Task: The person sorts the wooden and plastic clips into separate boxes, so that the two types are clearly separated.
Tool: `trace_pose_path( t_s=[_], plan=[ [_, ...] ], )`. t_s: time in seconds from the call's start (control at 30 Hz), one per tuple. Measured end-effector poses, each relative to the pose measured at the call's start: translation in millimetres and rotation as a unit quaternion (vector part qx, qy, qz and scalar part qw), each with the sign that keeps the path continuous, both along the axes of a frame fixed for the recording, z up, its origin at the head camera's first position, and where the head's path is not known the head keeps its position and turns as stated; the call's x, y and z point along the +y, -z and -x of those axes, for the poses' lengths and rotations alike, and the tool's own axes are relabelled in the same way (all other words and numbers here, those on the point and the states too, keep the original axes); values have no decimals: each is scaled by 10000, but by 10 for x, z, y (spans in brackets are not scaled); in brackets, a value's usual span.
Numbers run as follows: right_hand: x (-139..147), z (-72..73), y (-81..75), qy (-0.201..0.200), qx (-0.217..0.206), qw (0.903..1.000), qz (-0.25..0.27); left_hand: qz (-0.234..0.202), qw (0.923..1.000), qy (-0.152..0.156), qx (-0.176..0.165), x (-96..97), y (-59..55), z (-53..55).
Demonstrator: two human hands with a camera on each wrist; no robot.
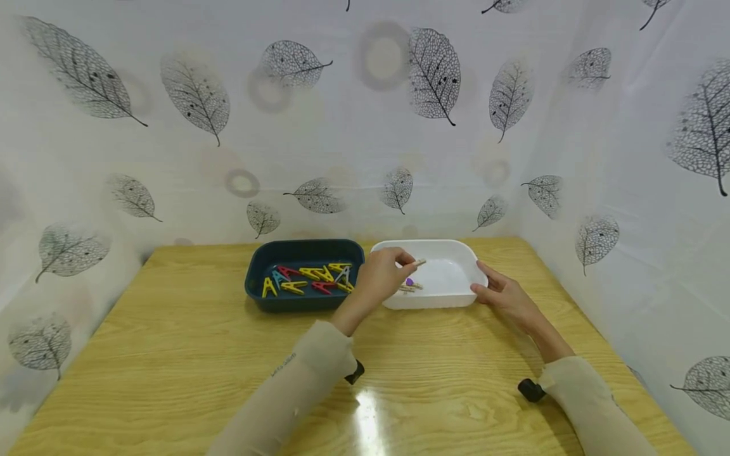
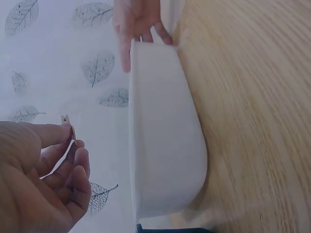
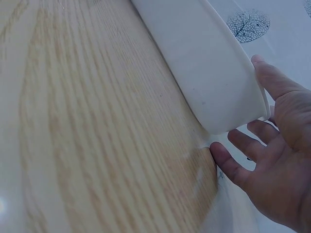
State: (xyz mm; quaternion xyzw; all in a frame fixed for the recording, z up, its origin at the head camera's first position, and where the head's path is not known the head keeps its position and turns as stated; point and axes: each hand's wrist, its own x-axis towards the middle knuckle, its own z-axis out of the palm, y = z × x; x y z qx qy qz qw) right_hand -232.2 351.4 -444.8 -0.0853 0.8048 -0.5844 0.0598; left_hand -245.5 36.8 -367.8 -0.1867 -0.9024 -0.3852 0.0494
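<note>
Thumb and fingertips of my left hand (image 1: 379, 275) pinch a small wooden clothespin (image 1: 420, 261) above the left part of a white tray (image 1: 428, 302). In the left wrist view the clothespin (image 2: 73, 131) shows between thumb and forefinger, beyond the tray's rim. My right hand (image 1: 510, 301) holds the tray's right end; in the right wrist view its thumb lies at the rim and the other fingers spread along the outside of the end wall. A few more small wooden clothespins (image 1: 407, 289), one with a purple piece, lie inside the tray, partly hidden by the left hand.
A dark blue tray (image 1: 305, 305) stands directly left of the white one, with several yellow, red, blue and grey plastic clothespins (image 1: 293, 287) in it. Both trays are near the back of the wooden table (image 1: 433, 367). A leaf-patterned curtain (image 1: 342, 139) encloses the back and sides.
</note>
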Motion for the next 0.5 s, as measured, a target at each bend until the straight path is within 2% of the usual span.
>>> trace_pose_path(
  t_s=[0.13,0.3,0.5],
  plan=[
    [7,13,11,16,76,9999,-117,53,9997,-213,46,-18,31,78],
    [10,14,20,68,112,9996,-268,159,9987,-486,-66,17,72,186],
    [23,10,25,77,108,9997,-218,207,9976,-642,-151,88,90,274]
  ],
)
